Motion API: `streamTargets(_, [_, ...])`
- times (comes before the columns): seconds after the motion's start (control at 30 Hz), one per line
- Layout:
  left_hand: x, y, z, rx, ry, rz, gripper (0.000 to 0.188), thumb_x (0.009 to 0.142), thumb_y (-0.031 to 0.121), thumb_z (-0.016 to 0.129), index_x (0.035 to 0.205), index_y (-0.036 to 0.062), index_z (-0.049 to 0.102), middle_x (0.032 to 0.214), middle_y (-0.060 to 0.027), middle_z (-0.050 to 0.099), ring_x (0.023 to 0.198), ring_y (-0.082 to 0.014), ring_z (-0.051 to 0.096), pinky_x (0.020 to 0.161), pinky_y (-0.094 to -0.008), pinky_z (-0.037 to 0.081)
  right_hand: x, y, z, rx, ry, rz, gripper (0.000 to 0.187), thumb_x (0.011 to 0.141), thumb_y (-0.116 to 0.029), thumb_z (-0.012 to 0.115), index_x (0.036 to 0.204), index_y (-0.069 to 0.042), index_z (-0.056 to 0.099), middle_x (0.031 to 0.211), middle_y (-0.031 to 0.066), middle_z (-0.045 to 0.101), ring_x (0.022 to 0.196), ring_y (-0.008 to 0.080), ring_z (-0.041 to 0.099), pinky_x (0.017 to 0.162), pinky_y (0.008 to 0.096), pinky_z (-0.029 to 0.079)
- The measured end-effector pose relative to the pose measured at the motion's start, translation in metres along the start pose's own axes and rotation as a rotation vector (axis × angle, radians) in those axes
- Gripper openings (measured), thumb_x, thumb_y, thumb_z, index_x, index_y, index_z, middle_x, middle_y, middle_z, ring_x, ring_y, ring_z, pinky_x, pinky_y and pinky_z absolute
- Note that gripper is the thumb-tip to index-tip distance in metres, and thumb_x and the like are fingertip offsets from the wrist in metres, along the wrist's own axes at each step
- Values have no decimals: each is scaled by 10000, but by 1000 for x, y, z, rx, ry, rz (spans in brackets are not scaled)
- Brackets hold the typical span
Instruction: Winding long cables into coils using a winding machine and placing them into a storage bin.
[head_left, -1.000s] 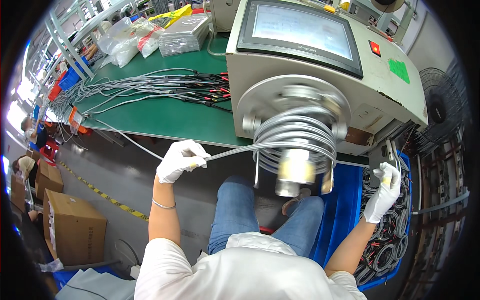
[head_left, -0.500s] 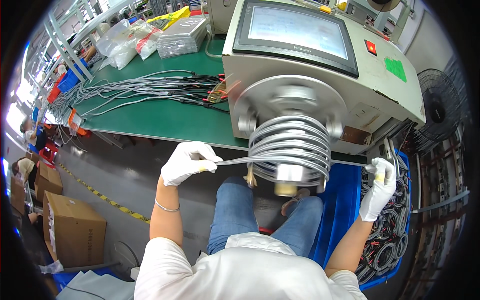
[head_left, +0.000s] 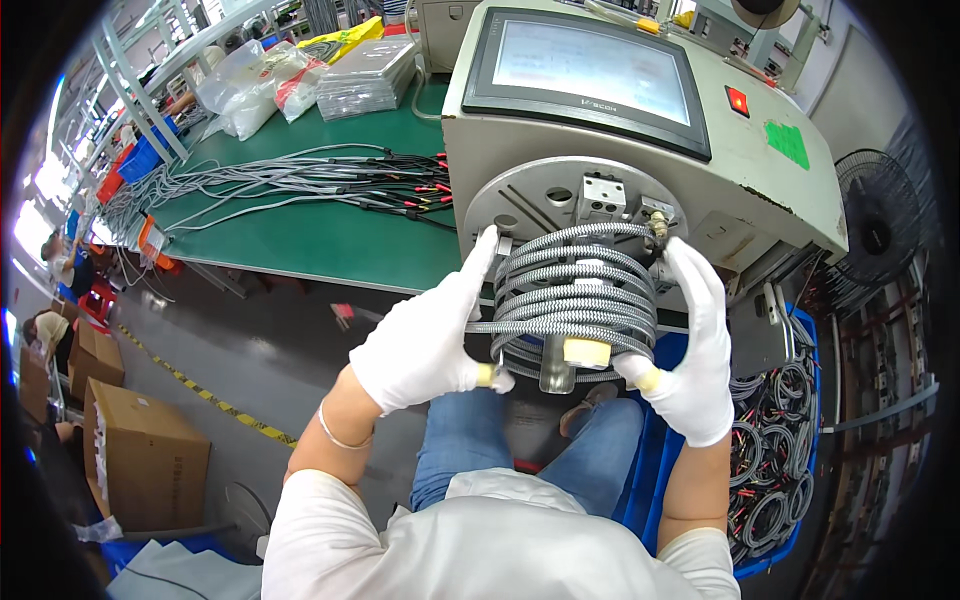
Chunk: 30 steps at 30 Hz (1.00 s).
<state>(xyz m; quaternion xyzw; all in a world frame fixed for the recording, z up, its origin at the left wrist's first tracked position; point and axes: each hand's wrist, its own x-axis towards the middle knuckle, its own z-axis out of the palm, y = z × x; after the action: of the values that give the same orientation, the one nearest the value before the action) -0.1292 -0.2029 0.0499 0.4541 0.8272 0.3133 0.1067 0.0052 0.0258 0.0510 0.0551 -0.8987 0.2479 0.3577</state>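
A coil of grey-and-white patterned cable (head_left: 575,300) is wound in several turns on the spindle of a round metal winding plate (head_left: 530,185). My left hand (head_left: 425,335), in a white glove, is spread at the coil's left side. Its forefinger points up toward the plate, and its thumb is below the turns, by the loose cable end. On the right, my gloved right hand (head_left: 695,350) curves around the coil with fingers stretched out and apart. Its thumb overlaps the lower front turns. A pale yellow block (head_left: 587,353) and a clear rod (head_left: 557,365) show at the coil's front.
The winding machine (head_left: 740,180) carries a screen (head_left: 590,70). Grey cables (head_left: 270,180) lie on the green table (head_left: 290,245) at left, with plastic bags (head_left: 240,95) behind. A blue bin (head_left: 815,420) of coiled cables stands right. A black fan (head_left: 880,205) is beyond.
The plate, blurred before, now appears still. My left hand has let go of the cable end and moved right to the coil; my right hand has come in from the bin side.
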Motion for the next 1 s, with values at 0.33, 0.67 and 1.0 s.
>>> streamTargets(0.33, [35, -22, 104, -1267, 555, 215, 991, 708, 46, 744, 1474, 21, 115, 1154, -190, 555, 1042, -310, 581, 905, -365, 464, 6, 7, 29, 293, 147, 58, 868, 550, -265, 845, 1302, -39, 476, 1156, 173, 514, 1082, 318, 527, 933, 354, 431])
streamTargets(0.67, [-45, -10, 77, -435, 370, 644, 512, 707, 57, 712, 1196, 19, 564, 778, -95, 633, 698, -304, 624, 670, -370, 495, -81, -41, -4, 258, -258, 61, 507, 534, -103, 788, 1012, -62, 623, 915, 116, 602, 840, 296, 597, 724, 363, 491])
streamTargets(1.0, [23, 75, 130, -382, -116, 391, 222, 764, 110, 690, 945, 29, 591, 717, -115, 629, 636, -245, 635, 594, -333, 504, -99, -25, -68, 189, -371, 686, 269, 617, -72, 776, 785, -28, 572, 646, 78, 565, 648, 139, 597, 578, 268, 460])
